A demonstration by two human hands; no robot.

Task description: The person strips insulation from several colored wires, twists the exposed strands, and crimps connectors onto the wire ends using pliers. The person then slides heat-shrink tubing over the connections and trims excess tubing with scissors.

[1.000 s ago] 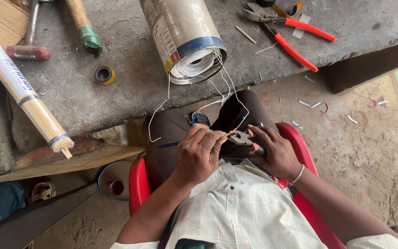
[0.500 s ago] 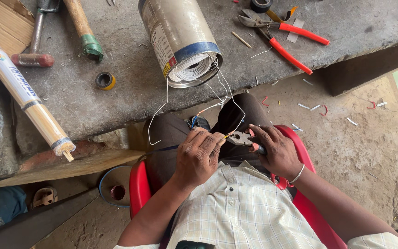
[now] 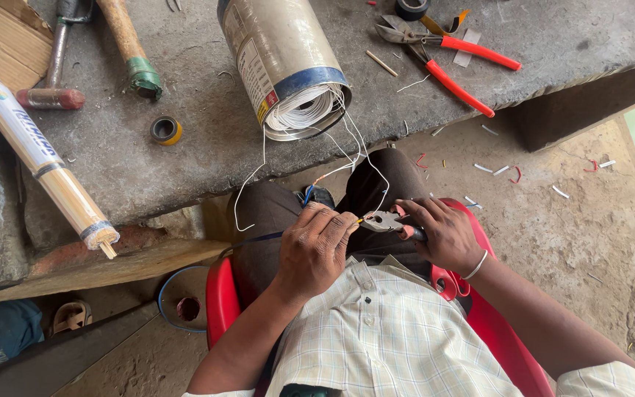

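- Desk (image 3: 207,158) of rough grey stone fills the view from nine to two o'clock, its edge running just above the person's knees.
- Red plastic chair (image 3: 222,301) carries the seated person at six o'clock; a checked shirt and dark trousers show.
- Metal cylinder (image 3: 281,62) lies on the desk at twelve o'clock, open end toward the person, packed with coiled white wires (image 3: 299,110) whose loose ends hang over the desk edge into the lap.
- Long paper-wrapped bundle of thin sticks (image 3: 38,154) lies at nine o'clock, slanting off the desk edge.
- Red-handled pliers (image 3: 450,62) rest at one o'clock on the desk, well apart from both hands.
- Hammer (image 3: 56,73) and a wooden handle with green tape (image 3: 130,48) sit at eleven o'clock.
- Left hand (image 3: 317,250) is near the centre, above the lap; its fingers are pinched together on a thin wire end (image 3: 358,220) with a yellowish tip.
- Right hand (image 3: 439,235) lies at three o'clock of the left one, just beside it; its fingers are wrapped around the handles of a small cutter (image 3: 384,220), whose metal nose meets the wire end between the two hands.
- Roll of tape (image 3: 165,130), dark with a yellow rim, lies flat at ten o'clock.
- Snipped bits of white and red wire (image 3: 501,169) are scattered on the floor at two o'clock.
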